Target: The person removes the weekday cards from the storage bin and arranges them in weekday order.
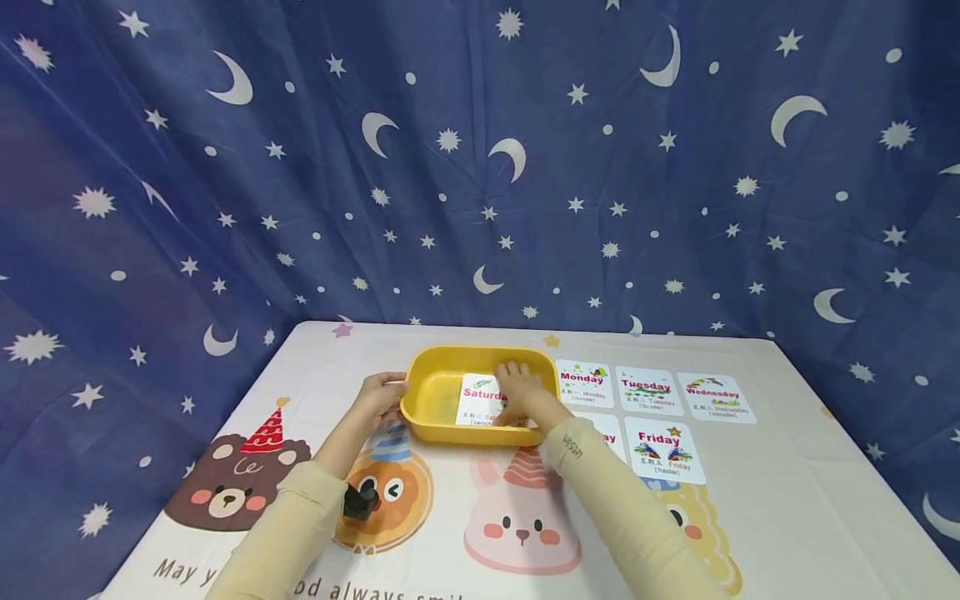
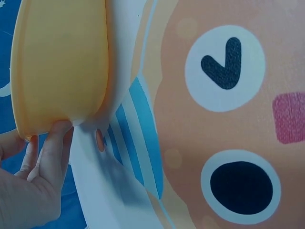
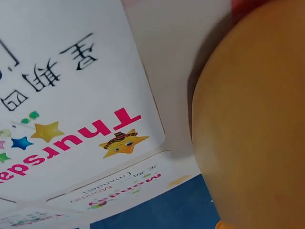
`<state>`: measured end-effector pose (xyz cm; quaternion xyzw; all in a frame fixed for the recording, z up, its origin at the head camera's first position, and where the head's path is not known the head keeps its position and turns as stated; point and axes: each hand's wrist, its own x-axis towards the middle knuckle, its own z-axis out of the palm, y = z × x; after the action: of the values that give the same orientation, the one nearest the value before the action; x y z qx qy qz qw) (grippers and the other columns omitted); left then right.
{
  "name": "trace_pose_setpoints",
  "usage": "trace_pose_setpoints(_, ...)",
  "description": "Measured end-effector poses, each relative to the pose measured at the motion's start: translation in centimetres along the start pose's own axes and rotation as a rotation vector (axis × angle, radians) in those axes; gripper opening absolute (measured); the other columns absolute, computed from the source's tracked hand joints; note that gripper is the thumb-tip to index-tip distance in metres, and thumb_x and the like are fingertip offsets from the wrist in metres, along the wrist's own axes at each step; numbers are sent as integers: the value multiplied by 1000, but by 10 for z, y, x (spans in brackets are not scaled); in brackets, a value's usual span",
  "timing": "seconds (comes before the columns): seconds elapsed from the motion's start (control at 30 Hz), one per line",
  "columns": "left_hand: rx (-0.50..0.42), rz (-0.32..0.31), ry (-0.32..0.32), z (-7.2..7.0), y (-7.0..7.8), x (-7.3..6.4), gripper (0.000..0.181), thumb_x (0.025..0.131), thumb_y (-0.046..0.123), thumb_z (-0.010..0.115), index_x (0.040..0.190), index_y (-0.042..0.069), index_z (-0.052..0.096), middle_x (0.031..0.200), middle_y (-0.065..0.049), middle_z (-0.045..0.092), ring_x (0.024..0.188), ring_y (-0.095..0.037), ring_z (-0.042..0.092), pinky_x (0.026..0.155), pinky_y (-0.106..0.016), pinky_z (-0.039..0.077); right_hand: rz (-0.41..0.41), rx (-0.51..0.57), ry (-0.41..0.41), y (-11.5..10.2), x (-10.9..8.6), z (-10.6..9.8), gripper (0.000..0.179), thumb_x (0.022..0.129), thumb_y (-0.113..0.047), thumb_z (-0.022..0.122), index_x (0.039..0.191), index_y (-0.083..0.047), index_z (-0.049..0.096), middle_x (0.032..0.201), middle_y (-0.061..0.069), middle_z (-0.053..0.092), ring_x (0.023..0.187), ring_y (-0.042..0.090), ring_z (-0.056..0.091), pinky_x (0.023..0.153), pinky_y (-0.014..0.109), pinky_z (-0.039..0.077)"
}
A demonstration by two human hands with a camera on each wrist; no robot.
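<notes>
A yellow plastic basin (image 1: 438, 432) stands at the far middle of the table, its side (image 2: 62, 62) filling the upper left of the left wrist view. My left hand (image 1: 381, 397) grips the basin's left end, thumb at the rim and fingers against the outer wall. Inside the basin lies a white Saturday card (image 1: 474, 402). My right hand (image 1: 525, 397) reaches over the right part of that card, fingers spread; whether the fingertips touch it is hard to see. The right wrist view shows the basin's outer wall (image 3: 252, 119) but not the hand.
Right of the basin lie the Monday (image 1: 582, 383), Tuesday (image 1: 648, 392) and Wednesday (image 1: 717, 397) cards. Nearer are the Thursday card (image 3: 71, 86), partly behind the right arm in the head view, and the Friday card (image 1: 664, 450). A blue star-patterned curtain (image 1: 480, 167) hangs behind the table.
</notes>
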<state>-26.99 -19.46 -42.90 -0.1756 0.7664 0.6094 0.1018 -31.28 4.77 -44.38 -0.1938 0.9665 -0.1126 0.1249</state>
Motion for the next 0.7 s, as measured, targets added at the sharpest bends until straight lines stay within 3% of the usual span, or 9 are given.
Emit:
trace_pose_setpoints(0.23, -1, 5, 3, 0, 5, 3, 40, 98, 10, 49, 136, 1, 44, 129, -25, 52, 90, -20, 64, 62, -23, 57, 2, 3, 49, -4, -2, -4, 94, 64, -31, 84, 136, -6, 30, 136, 23, 34, 121, 41, 42, 104, 55, 37)
trace_pose_setpoints(0.4, -1, 6, 0, 0, 3, 3, 40, 98, 10, 49, 136, 0, 44, 129, -26, 52, 91, -21, 64, 61, -23, 57, 2, 177, 73, -2, -1, 0, 91, 64, -17, 86, 136, -10, 30, 132, 24, 29, 97, 40, 56, 87, 44, 52)
trace_pose_setpoints(0.53, 5, 2, -8, 1, 2, 2, 40, 97, 10, 49, 136, -1, 44, 129, -26, 52, 90, -20, 64, 61, -22, 57, -18, 342, 111, -1, -1, 3, 88, 62, -2, 86, 133, -9, 35, 125, 24, 30, 79, 31, 57, 70, 35, 55)
trace_pose_setpoints(0.63, 7, -1, -11, 1, 1, 1, 40, 97, 11, 50, 135, -1, 44, 127, -26, 53, 86, -18, 65, 60, -22, 57, -39, 434, 143, 1, -1, 3, 80, 66, 4, 81, 133, -10, 38, 130, 26, 37, 96, 33, 57, 85, 40, 53)
trace_pose_setpoints(0.7, 5, 0, -12, 0, 1, 1, 40, 97, 10, 50, 135, -1, 44, 126, -26, 54, 84, -17, 65, 59, -23, 57, -55, 504, 165, 3, -1, 3, 74, 70, 9, 75, 134, -10, 41, 135, 24, 42, 105, 34, 54, 88, 44, 52)
